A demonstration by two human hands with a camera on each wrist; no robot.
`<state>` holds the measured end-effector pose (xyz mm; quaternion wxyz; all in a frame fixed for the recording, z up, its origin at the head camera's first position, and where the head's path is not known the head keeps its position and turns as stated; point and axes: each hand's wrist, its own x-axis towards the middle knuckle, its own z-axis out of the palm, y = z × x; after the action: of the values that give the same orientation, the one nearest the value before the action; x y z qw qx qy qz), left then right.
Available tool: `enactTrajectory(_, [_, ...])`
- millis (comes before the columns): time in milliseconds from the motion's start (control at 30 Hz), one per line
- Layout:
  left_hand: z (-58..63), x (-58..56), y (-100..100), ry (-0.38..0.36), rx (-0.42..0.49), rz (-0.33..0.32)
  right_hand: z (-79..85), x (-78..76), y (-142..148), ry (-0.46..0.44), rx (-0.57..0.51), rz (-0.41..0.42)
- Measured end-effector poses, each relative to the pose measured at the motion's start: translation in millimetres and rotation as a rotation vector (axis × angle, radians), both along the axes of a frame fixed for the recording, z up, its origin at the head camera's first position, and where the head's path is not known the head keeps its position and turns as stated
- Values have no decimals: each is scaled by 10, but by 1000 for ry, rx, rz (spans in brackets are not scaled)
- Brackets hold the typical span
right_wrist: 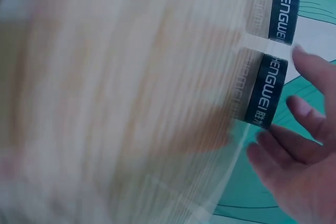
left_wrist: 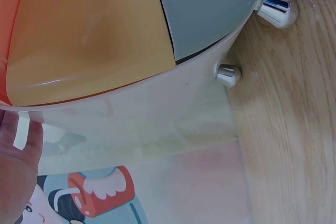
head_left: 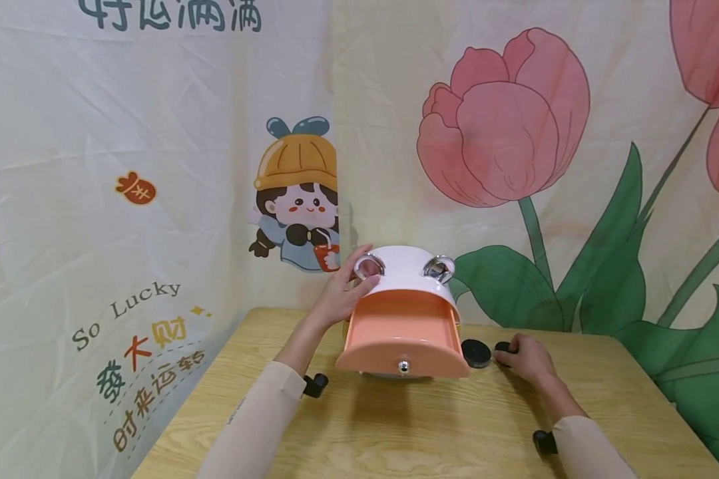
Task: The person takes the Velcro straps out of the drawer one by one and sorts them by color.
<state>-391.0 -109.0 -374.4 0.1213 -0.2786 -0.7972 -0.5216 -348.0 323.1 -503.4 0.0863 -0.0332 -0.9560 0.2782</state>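
Observation:
A rounded desktop drawer box with a white top and two silver rings stands towards the back of the table. Its orange drawer is pulled out, tilted down at the front, with a silver knob. My left hand grips the box's upper left side, thumb on the front beside one ring, fingers behind. Yellow and grey side panels fill the left wrist view. Right of the drawer lie two rolls of black tape, the left one untouched. My right hand holds the other tape roll between thumb and fingers.
The wooden table carries the box and both rolls. A printed cloth with tulips and a cartoon figure hangs right behind the table. Silver feet hold the box off the wood. A black wrist mount shows at each sleeve.

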Motion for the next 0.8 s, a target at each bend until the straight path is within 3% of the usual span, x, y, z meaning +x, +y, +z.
enactTrajectory(167, [9, -18, 11, -2, -2, -1, 107, -4, -24, 139, 0, -3])
enactTrajectory(433, [7, -33, 17, -3, 1, -5, 474, 4, -284, 374, -3, 68])
enactTrajectory(600, [2, -41, 23, 1, -1, -13, 660, 45, -470, 413, -32, 114])
enactTrajectory(800, [-13, -28, 12, -4, 7, -10, 763, 102, -650, 435, -62, 187])
